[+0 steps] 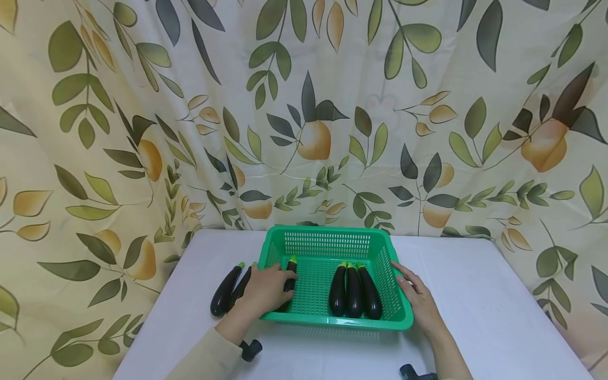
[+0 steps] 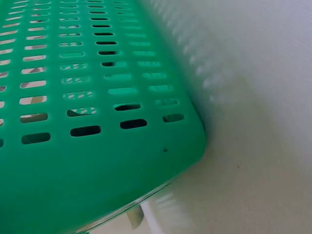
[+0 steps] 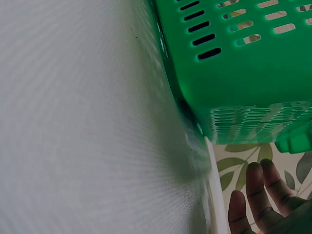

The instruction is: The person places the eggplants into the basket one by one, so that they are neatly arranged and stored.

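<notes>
A green plastic basket [image 1: 339, 320] with slotted walls stands on the table. My left hand [image 1: 266, 289] reaches over its left rim and grips a dark purple eggplant [image 1: 291, 272], whose green stem end points away from me. Three more eggplants [image 1: 353, 293] lie side by side in the right part of the basket. Outside, left of the basket, are two eggplants, one in full sight [image 1: 225, 292], the other partly covered by my left hand. My right hand [image 1: 420, 298] is at the basket's right rim with fingers fairly straight; several fingers [image 3: 261, 200] show in the right wrist view.
White cloth covers the table [image 1: 451, 274]. A leaf-and-fruit patterned curtain [image 1: 304, 174] hangs behind its far edge and along the left side. A dark wrist-camera piece [image 1: 252, 350] sits by the left wrist, another [image 1: 409, 371] by the right.
</notes>
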Action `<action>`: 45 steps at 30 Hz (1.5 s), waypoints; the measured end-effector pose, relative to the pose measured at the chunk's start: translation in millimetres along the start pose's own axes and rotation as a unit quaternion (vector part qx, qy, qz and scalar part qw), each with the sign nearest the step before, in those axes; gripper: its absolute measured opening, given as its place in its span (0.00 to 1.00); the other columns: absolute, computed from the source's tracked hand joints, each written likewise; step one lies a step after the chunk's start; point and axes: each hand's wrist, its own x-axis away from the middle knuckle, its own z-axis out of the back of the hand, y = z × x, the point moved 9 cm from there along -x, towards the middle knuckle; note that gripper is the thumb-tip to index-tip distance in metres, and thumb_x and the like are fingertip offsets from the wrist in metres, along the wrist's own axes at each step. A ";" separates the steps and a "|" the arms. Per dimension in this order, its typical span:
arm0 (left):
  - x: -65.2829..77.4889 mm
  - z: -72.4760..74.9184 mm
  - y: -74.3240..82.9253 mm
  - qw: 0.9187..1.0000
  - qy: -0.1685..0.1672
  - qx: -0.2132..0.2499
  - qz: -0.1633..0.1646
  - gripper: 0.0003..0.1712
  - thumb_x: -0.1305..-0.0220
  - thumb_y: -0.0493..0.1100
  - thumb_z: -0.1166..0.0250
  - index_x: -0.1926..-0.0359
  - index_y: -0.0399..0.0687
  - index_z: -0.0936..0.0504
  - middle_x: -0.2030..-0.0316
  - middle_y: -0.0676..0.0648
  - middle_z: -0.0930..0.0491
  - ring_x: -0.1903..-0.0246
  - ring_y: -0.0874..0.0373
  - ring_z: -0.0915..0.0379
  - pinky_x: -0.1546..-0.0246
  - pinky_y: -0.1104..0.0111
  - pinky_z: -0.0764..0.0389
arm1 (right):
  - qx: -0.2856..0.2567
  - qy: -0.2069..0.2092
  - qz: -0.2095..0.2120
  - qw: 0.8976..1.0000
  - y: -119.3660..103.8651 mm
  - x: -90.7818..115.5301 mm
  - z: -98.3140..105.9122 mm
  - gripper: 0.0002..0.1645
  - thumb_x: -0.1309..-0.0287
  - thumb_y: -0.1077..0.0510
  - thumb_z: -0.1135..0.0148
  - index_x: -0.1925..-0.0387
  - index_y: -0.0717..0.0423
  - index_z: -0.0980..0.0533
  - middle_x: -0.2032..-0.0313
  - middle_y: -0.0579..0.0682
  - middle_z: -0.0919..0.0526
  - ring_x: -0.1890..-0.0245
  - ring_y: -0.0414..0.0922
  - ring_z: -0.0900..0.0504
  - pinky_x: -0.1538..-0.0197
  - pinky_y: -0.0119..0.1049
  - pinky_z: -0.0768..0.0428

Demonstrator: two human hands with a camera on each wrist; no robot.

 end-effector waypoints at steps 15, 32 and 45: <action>-2.7 -8.7 -1.9 0.999 -0.002 -0.048 0.002 0.22 0.35 0.59 0.29 0.42 0.66 0.14 0.48 0.46 0.14 0.45 0.44 0.17 0.37 0.29 0.34 | 0.005 -0.002 -0.003 1.000 -1.3 -0.2 -1.0 0.34 0.20 0.36 0.60 0.20 0.40 0.41 0.23 0.59 0.41 0.35 0.57 0.29 0.53 0.30 0.19; -3.2 -10.7 -0.8 0.994 -0.048 -0.093 0.007 0.32 0.38 0.63 0.29 0.34 0.64 0.19 0.38 0.42 0.17 0.36 0.41 0.24 0.35 0.29 0.35 | 0.004 -0.002 -0.003 1.000 0.6 -1.2 -0.3 0.35 0.20 0.36 0.60 0.20 0.40 0.41 0.22 0.58 0.41 0.34 0.56 0.30 0.53 0.29 0.19; -5.7 -14.2 -3.0 0.993 -0.049 -0.104 0.015 0.38 0.38 0.66 0.30 0.31 0.58 0.21 0.32 0.41 0.22 0.33 0.41 0.26 0.34 0.29 0.36 | 0.013 0.001 -0.003 1.000 2.1 -1.7 0.6 0.34 0.20 0.36 0.61 0.20 0.39 0.41 0.24 0.57 0.38 0.39 0.50 0.30 0.53 0.29 0.19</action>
